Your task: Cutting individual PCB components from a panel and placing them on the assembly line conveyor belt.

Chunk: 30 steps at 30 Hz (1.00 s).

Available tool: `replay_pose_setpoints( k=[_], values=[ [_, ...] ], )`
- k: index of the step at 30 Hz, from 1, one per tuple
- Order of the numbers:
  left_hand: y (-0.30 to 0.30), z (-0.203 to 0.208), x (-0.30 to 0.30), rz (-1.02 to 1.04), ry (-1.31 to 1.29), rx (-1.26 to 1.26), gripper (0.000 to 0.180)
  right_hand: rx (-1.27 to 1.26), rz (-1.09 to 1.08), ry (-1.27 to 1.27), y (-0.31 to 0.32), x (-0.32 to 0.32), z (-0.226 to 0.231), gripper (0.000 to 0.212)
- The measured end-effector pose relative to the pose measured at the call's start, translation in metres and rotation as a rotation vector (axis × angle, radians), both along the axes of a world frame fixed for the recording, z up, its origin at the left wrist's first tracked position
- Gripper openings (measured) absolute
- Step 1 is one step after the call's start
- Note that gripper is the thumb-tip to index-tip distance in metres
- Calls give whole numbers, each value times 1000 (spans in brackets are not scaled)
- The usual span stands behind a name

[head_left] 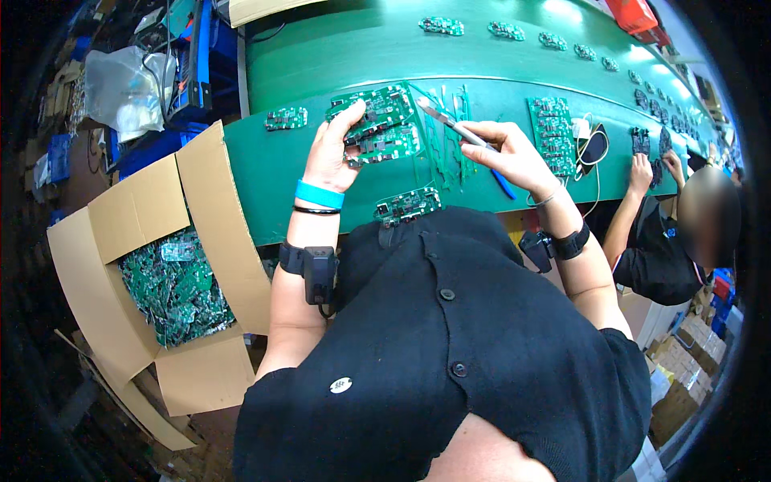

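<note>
My left hand [328, 161] is closed on green circuit boards [392, 143], held above the bench in front of me. Two board sections show, one beyond the other; whether they are joined I cannot tell. In my right hand [514, 157] is a pair of pliers [459, 128] with metal jaws and blue handles. Their tip points toward the boards, a little to the right and apart from them. Thin green board strips [446, 157] lie scattered beneath the pliers. At the bench's near edge, close to my body, sits another small circuit board [408, 206].
A single board [286, 119] lies left of my hand. To the right are a board panel [549, 132] and a coiled white cable [594, 153]. An open cardboard box [217, 185] full of boards stands at left. Small boards [506, 31] line the far bench. A co-worker [666, 233] sits at right.
</note>
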<state>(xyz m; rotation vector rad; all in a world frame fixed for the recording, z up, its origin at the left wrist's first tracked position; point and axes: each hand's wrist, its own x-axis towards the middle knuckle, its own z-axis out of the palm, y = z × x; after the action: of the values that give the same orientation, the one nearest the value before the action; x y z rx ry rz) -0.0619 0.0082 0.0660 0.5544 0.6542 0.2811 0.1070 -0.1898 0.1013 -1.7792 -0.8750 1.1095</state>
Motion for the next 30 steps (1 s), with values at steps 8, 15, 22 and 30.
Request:
replay_pose_setpoints(
  k=[8,15,22,30],
  values=[
    [3,-3,2,-68,-78,-68,24,26,-1,3,0,2,-4,42],
    [-4,-58,6,-137,-406,-366,39,20,171,375,-1,6,-8,32],
    [17,-50,-68,-559,-346,-220,51,4,-47,366,-30,14,-21,34],
    [5,-35,-53,-559,54,-59,15,-91,-177,380,-32,6,-38,38]
  ],
)
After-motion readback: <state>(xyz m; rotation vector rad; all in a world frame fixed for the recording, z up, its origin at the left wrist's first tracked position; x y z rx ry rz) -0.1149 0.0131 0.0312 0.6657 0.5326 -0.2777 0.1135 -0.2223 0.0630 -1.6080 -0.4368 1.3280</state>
